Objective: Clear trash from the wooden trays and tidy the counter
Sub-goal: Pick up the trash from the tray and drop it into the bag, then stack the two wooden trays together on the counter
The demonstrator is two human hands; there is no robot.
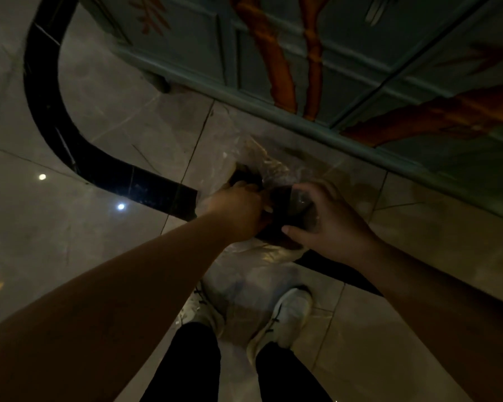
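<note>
A clear plastic trash bag (256, 274) hangs above the tiled floor in front of my feet. Its crumpled mouth (269, 166) is held wide. My left hand (238, 210) grips the bag's rim on the left side. My right hand (323, 219) is wrapped around a dark round object (288, 210), maybe a cup or a lid, at the bag's mouth. The light is dim and the dark object's exact shape is hard to tell. No wooden tray or counter top is in view.
A teal cabinet (273, 53) painted with orange bamboo stems runs along the top and right. A curved black band (50, 111) is inlaid in the glossy beige floor at the left. My white shoes (285, 317) stand just below the bag.
</note>
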